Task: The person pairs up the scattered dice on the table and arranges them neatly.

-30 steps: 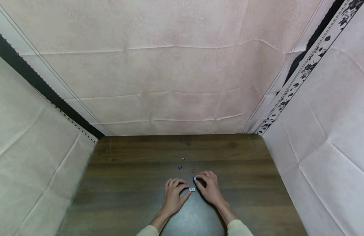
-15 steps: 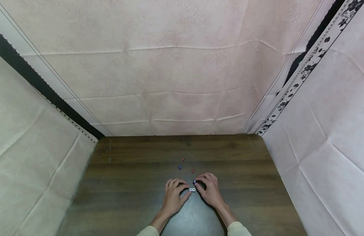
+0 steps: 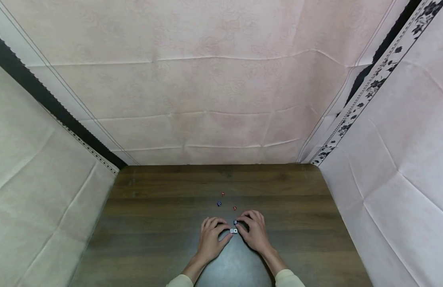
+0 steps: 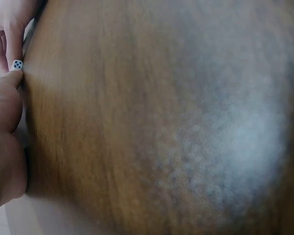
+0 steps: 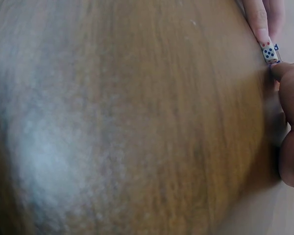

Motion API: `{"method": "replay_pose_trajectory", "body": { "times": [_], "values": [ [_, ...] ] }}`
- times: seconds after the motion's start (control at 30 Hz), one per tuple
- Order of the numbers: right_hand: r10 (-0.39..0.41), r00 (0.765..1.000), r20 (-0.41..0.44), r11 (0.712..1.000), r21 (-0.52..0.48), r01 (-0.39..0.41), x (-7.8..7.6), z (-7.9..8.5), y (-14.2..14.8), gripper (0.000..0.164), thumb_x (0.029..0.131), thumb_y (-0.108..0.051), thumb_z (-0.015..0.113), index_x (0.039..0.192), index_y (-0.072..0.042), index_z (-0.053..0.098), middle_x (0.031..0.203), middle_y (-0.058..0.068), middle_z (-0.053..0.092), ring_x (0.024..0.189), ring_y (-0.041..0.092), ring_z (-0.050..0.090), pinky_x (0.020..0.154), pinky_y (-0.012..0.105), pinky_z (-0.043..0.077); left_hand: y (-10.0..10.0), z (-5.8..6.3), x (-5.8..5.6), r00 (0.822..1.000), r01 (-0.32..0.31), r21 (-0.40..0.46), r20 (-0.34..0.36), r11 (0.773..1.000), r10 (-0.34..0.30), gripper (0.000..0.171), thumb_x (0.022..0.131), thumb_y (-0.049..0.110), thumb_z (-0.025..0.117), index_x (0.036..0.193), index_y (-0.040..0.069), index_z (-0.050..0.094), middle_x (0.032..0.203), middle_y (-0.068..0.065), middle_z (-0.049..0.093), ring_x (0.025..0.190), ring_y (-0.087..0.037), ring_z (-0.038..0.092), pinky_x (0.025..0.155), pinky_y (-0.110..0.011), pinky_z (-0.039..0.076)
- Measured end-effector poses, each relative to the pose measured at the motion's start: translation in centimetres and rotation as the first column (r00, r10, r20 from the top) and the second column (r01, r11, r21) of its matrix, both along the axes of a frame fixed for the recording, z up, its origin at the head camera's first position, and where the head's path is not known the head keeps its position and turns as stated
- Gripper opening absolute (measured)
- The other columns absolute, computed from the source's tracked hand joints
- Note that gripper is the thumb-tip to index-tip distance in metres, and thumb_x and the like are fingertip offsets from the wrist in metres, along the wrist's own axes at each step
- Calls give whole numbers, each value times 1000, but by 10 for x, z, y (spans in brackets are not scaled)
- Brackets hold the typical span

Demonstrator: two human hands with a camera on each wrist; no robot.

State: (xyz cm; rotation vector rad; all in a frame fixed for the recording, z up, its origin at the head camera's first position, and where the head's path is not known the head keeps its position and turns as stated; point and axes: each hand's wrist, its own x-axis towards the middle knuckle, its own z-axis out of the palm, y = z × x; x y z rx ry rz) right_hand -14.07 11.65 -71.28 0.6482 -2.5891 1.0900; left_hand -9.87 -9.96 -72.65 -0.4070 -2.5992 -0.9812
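Two white dice (image 3: 233, 231) sit side by side on the table in the head view. My left hand (image 3: 211, 239) pinches the left one between thumb and index finger. Just beyond the pair, my right hand (image 3: 255, 231) holds a dark blue die (image 3: 235, 222) at its fingertips. In the right wrist view, a white die (image 5: 269, 53) shows blue pips, and part of the blue die (image 5: 277, 47) peeks out behind it. The left wrist view catches one white die (image 4: 17, 64) near the fingertips, at the left edge.
Farther back on the wooden table (image 3: 153, 215) lie a blue die (image 3: 219, 203), a red die (image 3: 223, 194) and another red die (image 3: 234, 208), the last close to the right hand's fingers. Pale cloth sheets (image 3: 214, 87) hang behind the table and along both sides.
My right hand has drawn the dark blue die toward me and slightly left, closer to the white pair. The left hand and the white dice have stayed nearly still.
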Motion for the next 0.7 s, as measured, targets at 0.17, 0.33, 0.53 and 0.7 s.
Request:
{"method": "replay_pose_trajectory", "body": {
  "times": [0.17, 0.33, 0.53, 0.7],
  "values": [
    [5, 1000, 14, 1000, 10, -5, 1, 2, 0, 15, 96, -17, 92, 110, -18, 86, 116, 5, 73, 120, 34, 63, 116, 65, 39, 0, 1, 0, 998, 5, 28, 61, 1000, -7, 18, 96, 38, 92, 110, 29, 86, 121, 8, 75, 127, -26, 67, 122, -76, 36],
    [10, 1000, 10, 1000, 7, -10, 0, 3, 0, 15, 96, -16, 92, 110, -17, 86, 116, 6, 74, 119, 35, 63, 115, 67, 40, -2, -4, -1, 1000, 10, 15, 22, 1000, -10, 17, 96, 39, 91, 111, 32, 86, 120, 10, 75, 124, -24, 67, 117, -77, 39],
    [13, 1000, 6, 1000, 3, -13, 0, 3, 0, 16, 95, -16, 92, 110, -16, 86, 116, 7, 74, 119, 36, 64, 115, 68, 40, -4, -8, -1, 999, 23, 40, 44, 999, -25, 20, 96, 43, 90, 114, 35, 85, 122, 12, 74, 126, -25, 67, 119, -77, 38],
    [13, 1000, 3, 1000, -2, -13, 1, 3, 0, 16, 95, -15, 92, 110, -16, 86, 116, 7, 74, 119, 36, 64, 114, 68, 40, -5, -5, 0, 998, 32, 31, 61, 999, -34, 22, 98, 44, 88, 117, 36, 84, 123, 12, 73, 127, -25, 66, 120, -75, 37]
  ]
}}
